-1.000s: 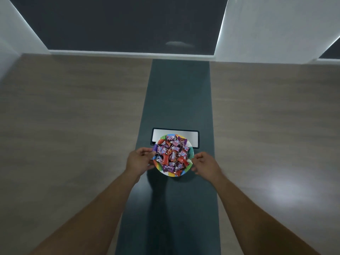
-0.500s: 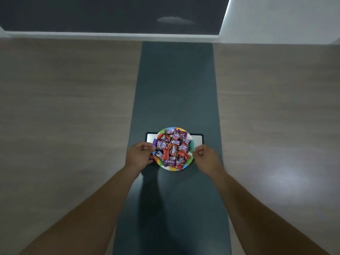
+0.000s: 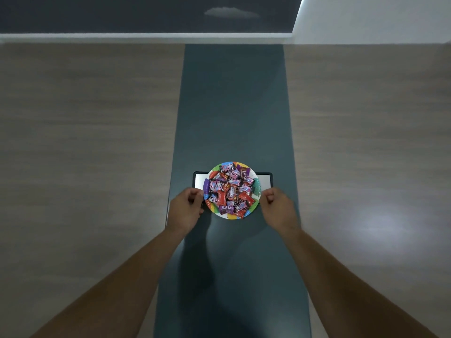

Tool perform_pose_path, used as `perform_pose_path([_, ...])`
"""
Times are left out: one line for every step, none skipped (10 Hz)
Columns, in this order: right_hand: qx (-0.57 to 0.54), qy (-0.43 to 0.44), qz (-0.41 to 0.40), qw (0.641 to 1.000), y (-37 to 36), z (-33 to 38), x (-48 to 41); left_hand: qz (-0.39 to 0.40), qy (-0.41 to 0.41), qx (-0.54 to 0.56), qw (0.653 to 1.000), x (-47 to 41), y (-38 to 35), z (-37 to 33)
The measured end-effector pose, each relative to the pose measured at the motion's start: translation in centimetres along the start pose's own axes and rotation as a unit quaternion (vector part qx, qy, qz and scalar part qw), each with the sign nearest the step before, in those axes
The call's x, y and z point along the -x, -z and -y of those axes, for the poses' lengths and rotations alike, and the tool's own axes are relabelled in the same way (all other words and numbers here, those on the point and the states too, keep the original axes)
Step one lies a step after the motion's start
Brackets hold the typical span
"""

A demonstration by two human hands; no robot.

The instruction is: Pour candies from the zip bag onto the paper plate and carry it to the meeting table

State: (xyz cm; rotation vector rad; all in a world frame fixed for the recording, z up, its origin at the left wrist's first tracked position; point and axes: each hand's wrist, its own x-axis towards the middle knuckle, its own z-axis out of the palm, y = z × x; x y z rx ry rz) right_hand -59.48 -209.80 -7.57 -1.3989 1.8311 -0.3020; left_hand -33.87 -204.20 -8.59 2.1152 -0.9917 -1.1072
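A colourful paper plate (image 3: 231, 216) heaped with wrapped candies (image 3: 230, 189) sits low over the dark teal strip (image 3: 231, 106) that runs down the middle of the wooden meeting table (image 3: 85, 142). My left hand (image 3: 186, 211) pinches the plate's left rim. Curled fingers of my right hand (image 3: 278, 209) close at its right rim. I cannot tell whether the plate rests on the table or hangs just above it. The zip bag is not in view.
A white rectangular panel with a black frame (image 3: 266, 181) lies in the teal strip, partly covered by the plate. Beyond the table's far edge are a dark wall panel (image 3: 122, 13) and a white wall (image 3: 366, 18).
Both hands have carried the plate away from me, so it now covers the middle of the white panel. The far table edge has come nearer in view.
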Motion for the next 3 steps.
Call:
perform_pose_path([-0.011,0.015,-0.007,1.000,-0.7,-1.1,1.2,-0.026,-0.087,-0.069,0.994,1.4,-0.3,0.8])
perform_pose_path([0.007,0.059,-0.033,0.998,-1.3,-2.0,3.1,-0.050,-0.145,-0.119,0.981,3.8,-0.8,1.1])
perform_pose_path([0.066,0.113,-0.076,0.989,-2.7,-3.4,6.0,-0.058,-0.213,-0.187,0.957,6.6,-1.3,3.2])
